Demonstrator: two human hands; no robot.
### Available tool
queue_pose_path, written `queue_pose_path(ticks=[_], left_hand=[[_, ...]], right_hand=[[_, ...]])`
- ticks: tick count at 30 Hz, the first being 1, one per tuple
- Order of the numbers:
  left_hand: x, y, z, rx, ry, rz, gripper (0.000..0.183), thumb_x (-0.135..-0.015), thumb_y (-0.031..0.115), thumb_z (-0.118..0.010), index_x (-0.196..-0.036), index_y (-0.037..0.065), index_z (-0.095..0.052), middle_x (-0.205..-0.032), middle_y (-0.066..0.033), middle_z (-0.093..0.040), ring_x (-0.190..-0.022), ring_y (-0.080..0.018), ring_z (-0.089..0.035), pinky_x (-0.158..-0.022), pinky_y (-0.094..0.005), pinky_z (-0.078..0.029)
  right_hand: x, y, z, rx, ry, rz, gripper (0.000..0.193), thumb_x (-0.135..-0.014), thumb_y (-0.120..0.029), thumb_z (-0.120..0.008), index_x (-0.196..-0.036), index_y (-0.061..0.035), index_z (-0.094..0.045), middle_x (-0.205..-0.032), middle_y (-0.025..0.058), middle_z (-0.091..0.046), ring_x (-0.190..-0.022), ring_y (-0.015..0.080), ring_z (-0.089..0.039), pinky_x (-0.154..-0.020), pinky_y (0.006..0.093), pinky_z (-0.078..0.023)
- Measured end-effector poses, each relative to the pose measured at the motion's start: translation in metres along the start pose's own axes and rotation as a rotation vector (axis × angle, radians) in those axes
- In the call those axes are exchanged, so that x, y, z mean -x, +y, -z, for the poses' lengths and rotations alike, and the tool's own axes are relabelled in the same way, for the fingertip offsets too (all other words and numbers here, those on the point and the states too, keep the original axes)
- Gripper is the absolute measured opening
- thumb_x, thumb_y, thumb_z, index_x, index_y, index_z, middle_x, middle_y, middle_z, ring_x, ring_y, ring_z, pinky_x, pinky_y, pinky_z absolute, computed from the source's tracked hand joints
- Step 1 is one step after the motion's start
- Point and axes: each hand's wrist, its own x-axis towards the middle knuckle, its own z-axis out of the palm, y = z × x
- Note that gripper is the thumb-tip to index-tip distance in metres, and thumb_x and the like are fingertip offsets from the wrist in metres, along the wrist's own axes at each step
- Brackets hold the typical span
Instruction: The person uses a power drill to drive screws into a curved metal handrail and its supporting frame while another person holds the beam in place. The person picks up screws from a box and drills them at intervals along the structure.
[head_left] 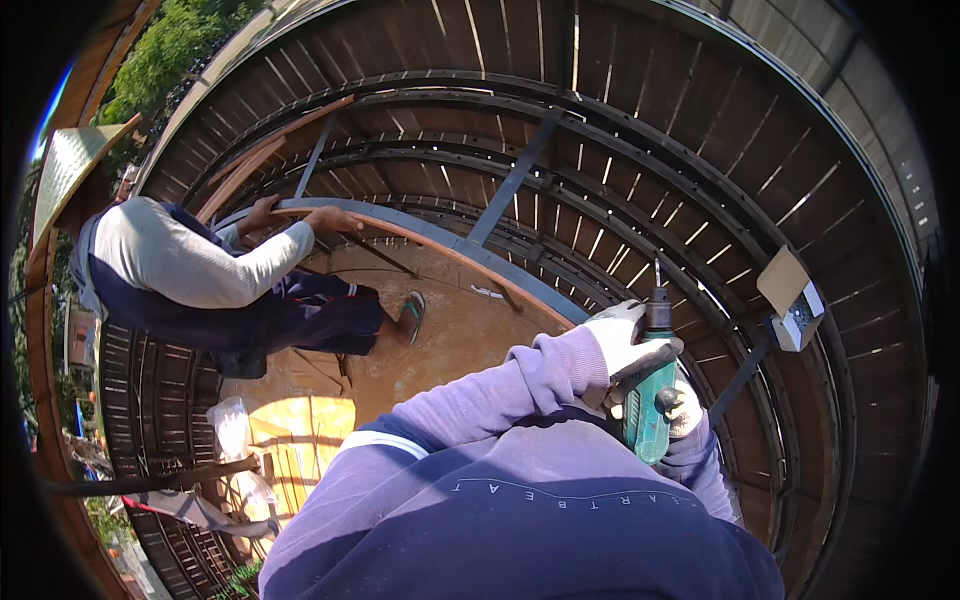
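Observation:
A green power drill (650,405) is held between my gloved hands, its dark chuck and thin bit pointing away from me. My left hand (622,338), in a white glove with greyish fingers, wraps the drill's front just behind the chuck. On the right side of the tool, my right hand (684,408) is closed around its body; some of those fingers are hidden behind the drill. Beyond my left wrist ends a curved grey metal bar (425,222) with a reddish-brown wooden strip (465,258) along its near edge.
At the left a co-worker in a pointed straw hat (75,180) grips the far end of the curved bar and strip. An opened cardboard box (795,305) sits on the frame at right. Slatted dark walls with curved rails (600,190) surround us; plastic sheeting (232,435) lies lower left.

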Motion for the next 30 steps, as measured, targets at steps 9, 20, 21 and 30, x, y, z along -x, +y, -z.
queue_pose_path(ticks=[9,20,21,30], left_hand=[[-0.177,0.076,-0.052,-0.382,-0.012,-0.63,0.026,-0.092,0.003,-0.058,-0.116,0.003,-0.068,-0.088,-0.0098,-0.071,-0.078,-0.0204,-0.069,-0.075,-0.0316,-0.054],[-0.335,0.116,-0.222,-1.515,-0.406,-0.898,0.026,-0.092,0.029,-0.058,-0.107,0.017,-0.076,-0.114,-0.0067,-0.069,-0.114,-0.0282,-0.059,-0.103,-0.0483,-0.042],[-0.339,0.117,-0.23,-1.565,-0.439,-0.928,0.026,-0.091,0.03,-0.059,-0.107,0.018,-0.076,-0.114,-0.0066,-0.069,-0.114,-0.0278,-0.059,-0.103,-0.0487,-0.041],[-0.346,0.108,-0.251,-1.726,-0.563,-0.999,0.023,-0.09,0.024,-0.062,-0.102,0.013,-0.078,-0.11,-0.0105,-0.074,-0.113,-0.0333,-0.063,-0.102,-0.052,-0.041]], right_hand=[[0.129,0.014,0.079,-0.254,0.28,0.576,0.065,-0.078,-0.001,-0.075,-0.135,-0.0046,-0.044,-0.105,0.0194,-0.065,-0.084,0.0329,-0.069,-0.075,0.0444,-0.061],[0.127,0.102,0.137,-0.104,1.059,0.866,0.08,-0.072,0.006,-0.08,-0.142,-0.0048,-0.042,-0.119,0.0103,-0.059,-0.103,0.0217,-0.062,-0.083,0.0348,-0.058],[0.128,0.102,0.136,-0.123,1.062,0.869,0.078,-0.072,0.007,-0.079,-0.141,-0.0053,-0.043,-0.118,0.01,-0.059,-0.103,0.0216,-0.062,-0.082,0.0348,-0.058],[0.135,0.082,0.118,-0.318,0.976,0.859,0.068,-0.081,0.012,-0.064,-0.142,-0.0096,-0.04,-0.108,0.0128,-0.06,-0.081,0.0271,-0.067,-0.069,0.04,-0.062]])
